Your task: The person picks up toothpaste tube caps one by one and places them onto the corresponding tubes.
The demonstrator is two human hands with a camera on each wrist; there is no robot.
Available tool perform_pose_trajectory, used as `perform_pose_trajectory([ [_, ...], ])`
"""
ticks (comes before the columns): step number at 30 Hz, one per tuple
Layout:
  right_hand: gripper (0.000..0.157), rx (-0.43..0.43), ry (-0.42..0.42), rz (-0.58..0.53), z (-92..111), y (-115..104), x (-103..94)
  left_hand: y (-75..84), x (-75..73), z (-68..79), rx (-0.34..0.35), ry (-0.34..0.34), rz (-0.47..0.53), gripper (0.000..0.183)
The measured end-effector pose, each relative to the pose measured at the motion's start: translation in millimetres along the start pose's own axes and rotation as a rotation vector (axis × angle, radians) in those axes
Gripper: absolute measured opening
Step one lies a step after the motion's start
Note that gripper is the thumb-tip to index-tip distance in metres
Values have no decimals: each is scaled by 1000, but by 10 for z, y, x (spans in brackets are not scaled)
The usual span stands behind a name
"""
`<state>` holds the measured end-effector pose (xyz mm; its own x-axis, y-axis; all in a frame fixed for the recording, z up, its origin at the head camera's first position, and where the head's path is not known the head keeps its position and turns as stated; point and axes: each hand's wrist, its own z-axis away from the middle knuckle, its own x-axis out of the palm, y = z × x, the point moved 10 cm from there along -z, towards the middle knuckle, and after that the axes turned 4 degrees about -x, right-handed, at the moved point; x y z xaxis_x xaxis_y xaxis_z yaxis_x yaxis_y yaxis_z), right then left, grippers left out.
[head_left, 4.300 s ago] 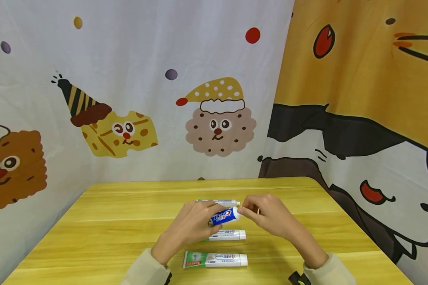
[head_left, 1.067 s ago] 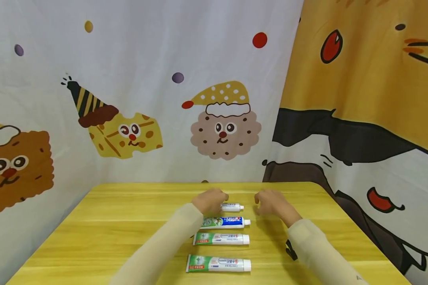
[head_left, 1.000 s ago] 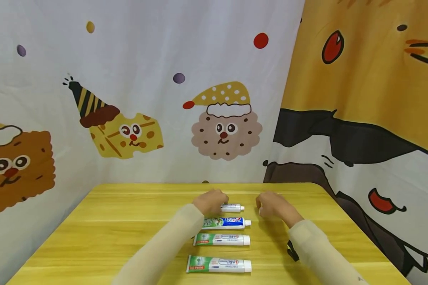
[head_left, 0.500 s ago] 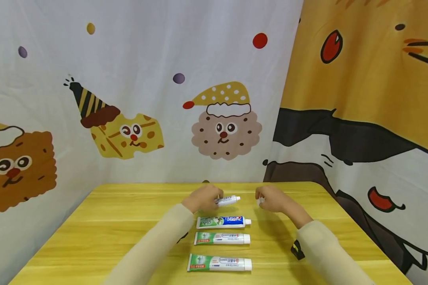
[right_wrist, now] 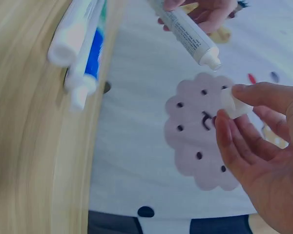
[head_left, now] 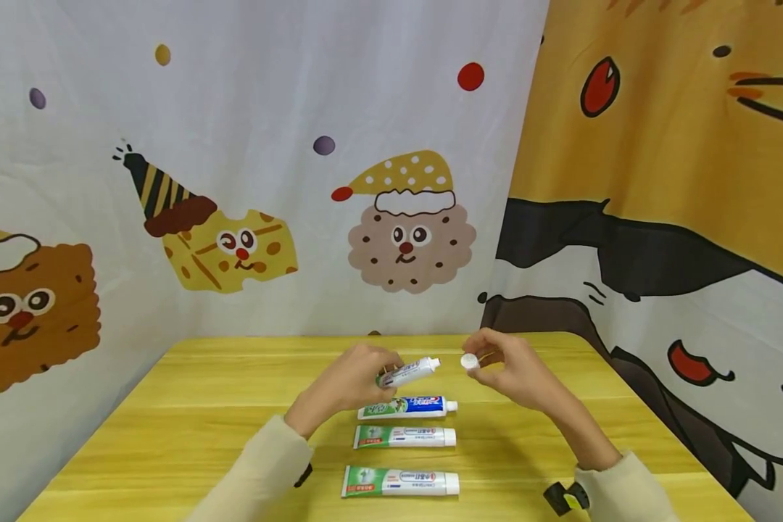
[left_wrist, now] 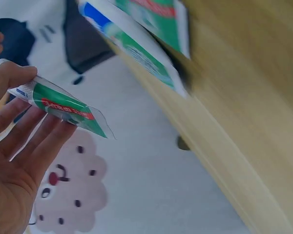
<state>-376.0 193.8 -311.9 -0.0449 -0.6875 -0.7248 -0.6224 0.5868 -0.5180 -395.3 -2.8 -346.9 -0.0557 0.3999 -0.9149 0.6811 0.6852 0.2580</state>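
My left hand grips a white-and-green toothpaste tube above the table, its narrow uncapped nozzle tilted up to the right. Thumb and fingers pinch the tube from both sides in the left wrist view. My right hand pinches a white cap between thumb and fingertips, a short gap from the nozzle. From the right wrist view, the cap stands apart from the tube. Just below the hands, a blue-and-green toothpaste tube lies flat with a narrow white tip.
Two more white-and-green toothpaste tubes, a middle tube and a front tube, lie in a row toward the near edge of the wooden table. A printed cloth curtain hangs behind the table.
Four seconds ago my left hand held the blue-and-green tube, which now lies on the table. Since then it has picked up the farthest tube, and my right hand brings a white cap near its nozzle.
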Motion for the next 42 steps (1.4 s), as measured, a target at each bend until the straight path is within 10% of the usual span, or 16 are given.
perform_pose_trajectory([
  [18,23,-145,-48,-386,205,-293,121,441,-120,346,78,114,55,32],
  [31,28,-242,38,-222,230,-457,109,510,-125,379,84,110,-23,31],
  [42,6,-116,79,-41,210,-405,99,538,-167,394,102,154,-99,31],
])
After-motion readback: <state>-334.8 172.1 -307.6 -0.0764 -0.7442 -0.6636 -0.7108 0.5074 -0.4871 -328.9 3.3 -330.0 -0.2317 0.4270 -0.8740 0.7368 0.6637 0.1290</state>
